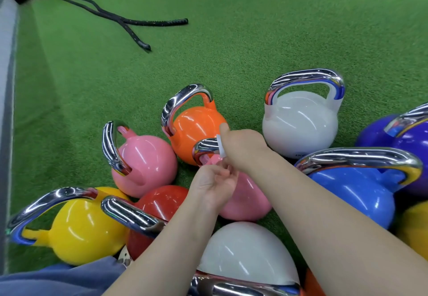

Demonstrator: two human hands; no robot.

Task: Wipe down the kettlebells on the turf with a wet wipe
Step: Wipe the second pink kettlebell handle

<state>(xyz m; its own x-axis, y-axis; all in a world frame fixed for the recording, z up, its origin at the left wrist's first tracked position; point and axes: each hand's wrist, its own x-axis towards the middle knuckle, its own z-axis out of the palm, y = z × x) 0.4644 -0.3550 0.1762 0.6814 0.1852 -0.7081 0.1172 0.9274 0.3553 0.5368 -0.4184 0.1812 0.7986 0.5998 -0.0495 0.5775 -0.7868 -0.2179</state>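
Roughly 10 kettlebells clustered on green turf [231, 41], chrome handles up or tilted.
Largest in frame: near white kettlebell [247, 249], blue kettlebell [354, 193], far white kettlebell [298, 124], purple kettlebell [393, 143] at right edge, yellow kettlebell [85, 233], red kettlebell [162, 203].
Smaller: orange kettlebell [196, 129], left pink kettlebell [143, 163], centre pink kettlebell [247, 193].
Black battle ropes [129, 21] well apart, far left.
Both hands over centre pink kettlebell.
Right hand [243, 147] curled round white wet wipe [221, 148], pressed to chrome handle [203, 147] of that bell.
Left hand [215, 184] just below, fingers curled; whether pinching wipe or steadying handle cannot be told.
Judged status: wiping in progress on 1 handle. All bells glossy; no streaks or damp marks legible, so cleaned versus uncleaned cannot be separated.
Judged remaining: body of this bell, plus an unknown share of the rest.
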